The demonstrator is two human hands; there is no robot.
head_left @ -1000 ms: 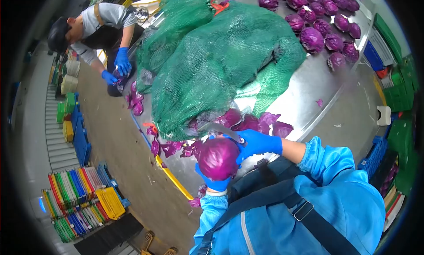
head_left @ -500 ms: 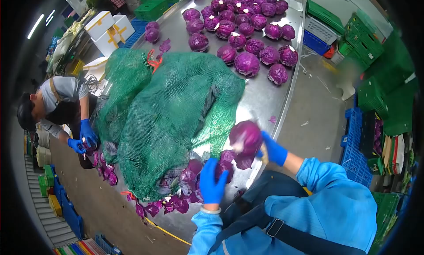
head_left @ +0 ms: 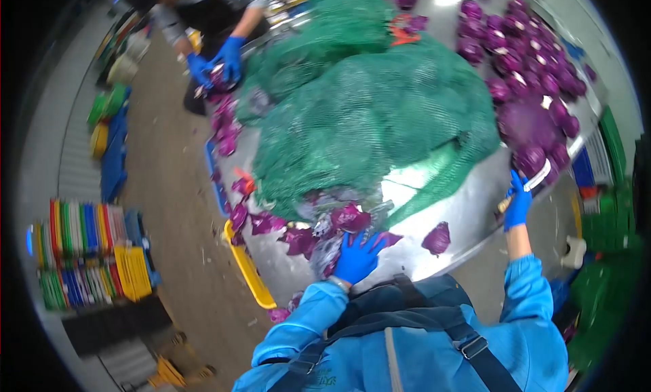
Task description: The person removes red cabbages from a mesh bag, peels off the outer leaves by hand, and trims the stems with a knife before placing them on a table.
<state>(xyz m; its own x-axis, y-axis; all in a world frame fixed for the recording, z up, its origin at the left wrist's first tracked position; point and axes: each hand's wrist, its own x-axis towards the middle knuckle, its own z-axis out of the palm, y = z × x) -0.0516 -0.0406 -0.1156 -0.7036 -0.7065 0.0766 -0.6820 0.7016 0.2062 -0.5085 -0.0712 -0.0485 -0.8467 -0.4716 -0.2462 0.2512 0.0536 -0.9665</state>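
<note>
My left hand (head_left: 358,258), in a blue glove, lies with fingers spread on loose purple leaves (head_left: 298,241) near the mouth of the green mesh sack (head_left: 380,114). Just beyond its fingertips is a red cabbage (head_left: 350,218), partly among leaves. My right hand (head_left: 519,201), also gloved in blue, reaches out over the table's right edge. Its fingers are closed round what looks like a knife (head_left: 539,176), with a pale curved blade and a tan handle end. Past that hand a large, motion-blurred red cabbage (head_left: 531,126) appears in front of the cabbage pile (head_left: 519,46).
The metal table (head_left: 468,216) carries a single purple leaf piece (head_left: 437,238). Across on the left, a co-worker's blue-gloved hands (head_left: 217,65) hold a cabbage. A yellow-handled item (head_left: 249,273) sits at the table's near left edge. Green crates (head_left: 607,219) stand at right.
My right hand has swung right and forward, and the cabbage it held has left it toward the pile. My left hand has come down onto the leaves. The view has turned left.
</note>
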